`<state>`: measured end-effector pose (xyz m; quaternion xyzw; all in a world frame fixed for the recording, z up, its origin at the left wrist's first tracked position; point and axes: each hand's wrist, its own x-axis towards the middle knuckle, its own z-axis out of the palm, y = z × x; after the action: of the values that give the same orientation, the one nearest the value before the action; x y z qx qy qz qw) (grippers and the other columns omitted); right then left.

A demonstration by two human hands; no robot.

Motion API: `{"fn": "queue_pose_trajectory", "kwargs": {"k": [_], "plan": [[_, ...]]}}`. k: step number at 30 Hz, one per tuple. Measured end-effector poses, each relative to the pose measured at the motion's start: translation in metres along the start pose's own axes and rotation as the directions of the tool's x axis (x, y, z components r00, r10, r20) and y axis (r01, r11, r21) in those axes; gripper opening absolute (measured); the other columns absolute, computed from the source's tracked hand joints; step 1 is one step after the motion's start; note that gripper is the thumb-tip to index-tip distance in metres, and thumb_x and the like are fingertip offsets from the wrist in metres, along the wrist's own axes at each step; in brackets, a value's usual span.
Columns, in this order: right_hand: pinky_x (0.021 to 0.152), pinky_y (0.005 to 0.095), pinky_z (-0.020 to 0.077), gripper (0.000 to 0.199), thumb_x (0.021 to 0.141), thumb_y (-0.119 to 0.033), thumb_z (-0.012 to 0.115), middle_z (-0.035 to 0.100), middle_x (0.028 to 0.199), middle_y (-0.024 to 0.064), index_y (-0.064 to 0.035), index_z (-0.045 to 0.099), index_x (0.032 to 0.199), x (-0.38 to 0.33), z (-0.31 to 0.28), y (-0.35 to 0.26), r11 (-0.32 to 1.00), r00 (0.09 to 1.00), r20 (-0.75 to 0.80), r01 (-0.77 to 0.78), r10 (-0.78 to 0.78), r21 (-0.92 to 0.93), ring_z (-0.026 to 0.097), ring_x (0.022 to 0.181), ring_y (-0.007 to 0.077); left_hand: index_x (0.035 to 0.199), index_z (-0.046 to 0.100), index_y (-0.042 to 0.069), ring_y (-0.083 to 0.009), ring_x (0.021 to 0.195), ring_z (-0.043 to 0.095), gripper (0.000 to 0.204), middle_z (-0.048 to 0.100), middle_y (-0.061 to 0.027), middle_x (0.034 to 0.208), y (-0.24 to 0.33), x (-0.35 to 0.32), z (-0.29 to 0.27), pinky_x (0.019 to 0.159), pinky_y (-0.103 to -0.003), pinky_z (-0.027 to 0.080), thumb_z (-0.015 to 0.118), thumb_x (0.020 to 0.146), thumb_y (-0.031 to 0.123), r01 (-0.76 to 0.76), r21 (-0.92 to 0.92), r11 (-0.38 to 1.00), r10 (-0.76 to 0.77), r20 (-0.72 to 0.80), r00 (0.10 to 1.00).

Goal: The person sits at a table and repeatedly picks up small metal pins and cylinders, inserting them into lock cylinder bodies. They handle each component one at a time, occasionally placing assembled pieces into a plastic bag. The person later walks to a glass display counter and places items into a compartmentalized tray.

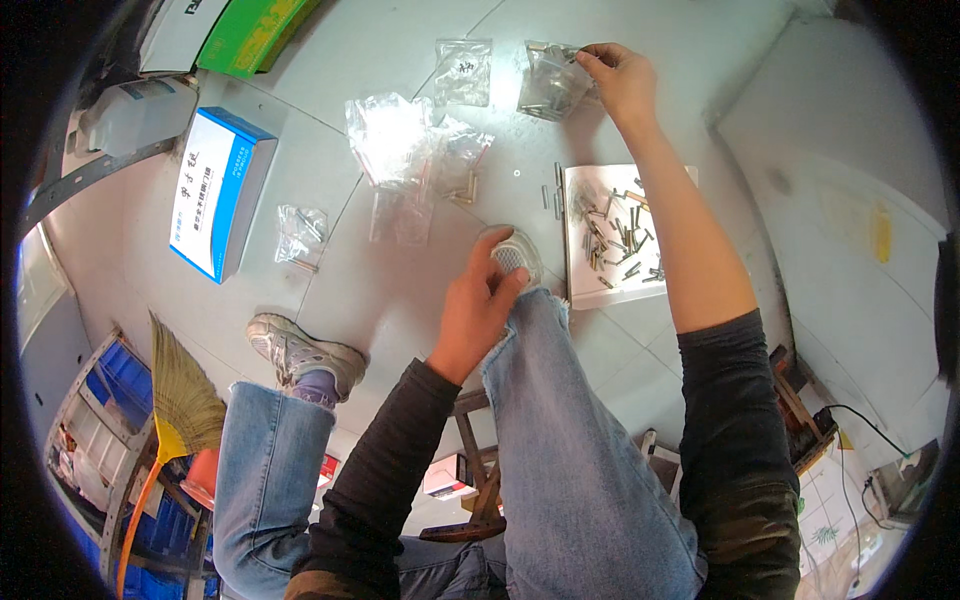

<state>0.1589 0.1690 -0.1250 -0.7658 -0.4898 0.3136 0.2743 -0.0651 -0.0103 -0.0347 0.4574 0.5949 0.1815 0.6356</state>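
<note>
My right hand (622, 85) is at the far side, its thumb and fingers pinched on the upper right edge of a clear plastic bag (552, 85). Metal pieces show inside that bag, which rests on the floor. My left hand (475, 308) hangs above my right shoe and knee, thumb and index finger apart, with nothing in it. Below my right forearm lies a white tray (600, 178) of loose short metal pins (625, 240), partly covered by the arm. A few more pins (558, 190) lie just left of the tray.
Other clear bags (463, 75) (390, 140) (300, 232) lie on the floor, some with metal pieces. A blue and white box (215, 195) stands at left, near a plastic jug (140, 115) and a green box (250, 35). A broom (185, 390) leans at lower left.
</note>
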Motion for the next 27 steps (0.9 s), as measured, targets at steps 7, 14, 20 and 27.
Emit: {"fn": "queue_pose_trajectory", "kwargs": {"k": [7, 14, 20, 27], "plan": [[0.066, 0.0372, 0.049, 0.027, 0.077, -0.036, 0.061, 0.066, 0.077, 0.0089, -0.014, 0.068, 0.092, -0.005, 0.004, 0.005, 0.924, 0.989, 0.127, 0.114, -0.071, -0.366, 0.063, 0.074, 0.0263, 0.121, 0.044, 0.007, -0.0135, 0.052, 0.044, 0.041, 0.045, -0.0052, 0.057, -0.003, -0.001, -0.003, 0.053, -0.028, 0.038, 0.057, 0.082, 0.012, -0.028, 0.047, 0.998, 0.029, -0.017, 0.999], [0.063, 0.0386, 0.0479, 0.028, 0.079, -0.038, 0.057, 0.065, 0.076, 0.0084, -0.0145, 0.067, 0.091, -0.021, -0.006, -0.005, 0.852, 0.95, 0.254, 0.282, -0.183, -0.442, 0.061, 0.072, 0.0287, 0.121, 0.044, 0.006, -0.0094, 0.053, 0.042, 0.04, 0.043, -0.0023, 0.056, -0.002, -0.002, -0.006, 0.052, -0.025, 0.037, 0.057, 0.084, 0.013, -0.014, 0.042, 0.999, 0.015, -0.034, 0.999], [0.057, 0.0394, 0.0496, 0.022, 0.075, -0.025, 0.057, 0.063, 0.066, 0.0131, -0.0075, 0.065, 0.066, -0.03, -0.006, -0.016, 0.575, 0.867, 0.246, 0.475, -0.433, -0.665, 0.063, 0.064, 0.0282, 0.124, 0.042, 0.003, -0.0036, 0.057, 0.029, 0.039, 0.033, 0.0058, 0.059, -0.002, -0.006, -0.009, 0.053, -0.018, 0.025, 0.051, 0.086, 0.007, 0.024, -0.012, 1.0, -0.024, 0.013, 1.0], [0.061, 0.0408, 0.0483, 0.019, 0.077, -0.02, 0.055, 0.062, 0.067, 0.017, -0.0044, 0.064, 0.07, -0.03, -0.04, -0.021, 0.818, 0.924, 0.071, 0.366, -0.375, -0.445, 0.062, 0.068, 0.0305, 0.12, 0.046, 0.003, -0.0061, 0.055, 0.034, 0.036, 0.039, 0.0017, 0.057, 0.003, -0.009, -0.01, 0.052, -0.021, 0.03, 0.054, 0.086, 0.01, -0.013, 0.03, 0.999, 0.014, -0.029, 0.999]]}}
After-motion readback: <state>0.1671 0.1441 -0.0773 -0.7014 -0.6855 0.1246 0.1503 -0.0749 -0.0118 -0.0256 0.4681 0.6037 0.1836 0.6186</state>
